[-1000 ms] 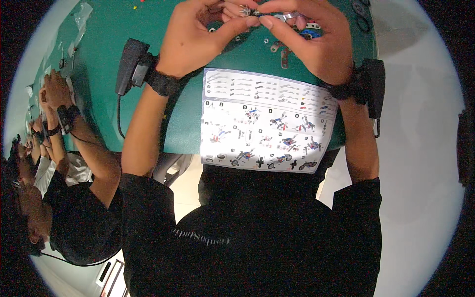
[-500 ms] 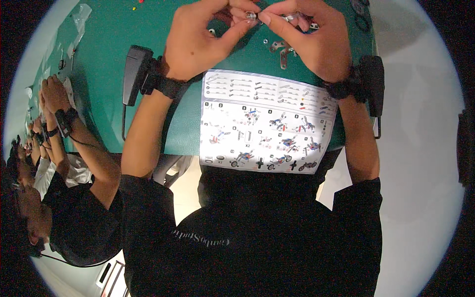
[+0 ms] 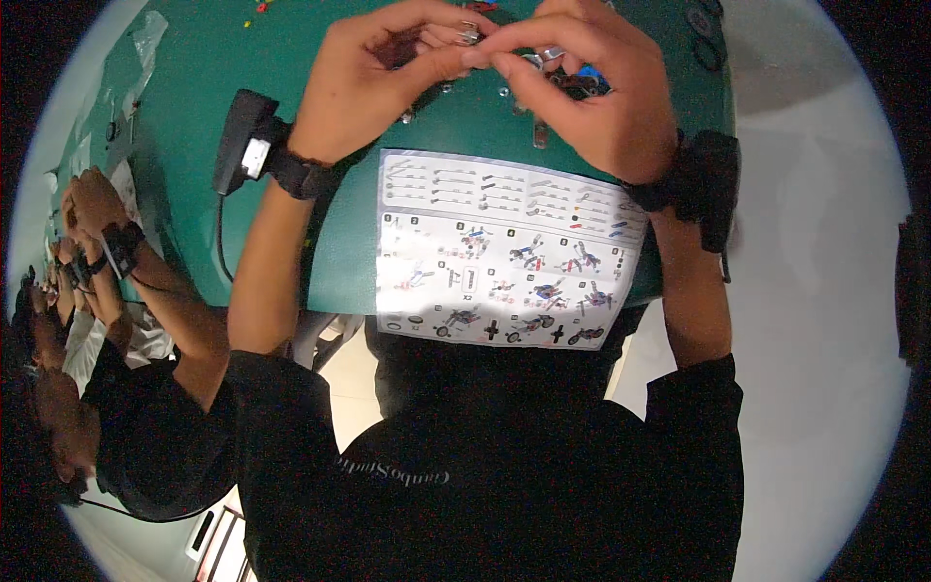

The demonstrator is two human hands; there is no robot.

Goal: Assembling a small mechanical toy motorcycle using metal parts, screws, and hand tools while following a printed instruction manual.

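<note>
Both my hands meet at the far side of the green table. My left hand (image 3: 364,87) is closed, with a small silver metal part (image 3: 470,34) at its fingertips. My right hand (image 3: 606,97) is closed in a pinch right against the left thumb and finger tips; a shiny silver metal piece (image 3: 550,55) shows inside its curled fingers, its kind unclear. Just beyond and under the right hand lie blue and dark small parts (image 3: 590,80) and a flat metal strip with holes (image 3: 540,133). A small nut-like piece (image 3: 503,92) rests between the hands.
A printed picture instruction sheet (image 3: 504,254) overhangs the near edge of the green table (image 3: 194,145). Black rings like tyres (image 3: 708,48) lie at the far right. Clear plastic bags (image 3: 145,44) and a co-worker's hands (image 3: 95,206) are on the left.
Both hands have shifted a little left, and the right fingers now reach over the left fingertips. The sheet appears slightly lower and further left. Blue parts by the right hand show more.
</note>
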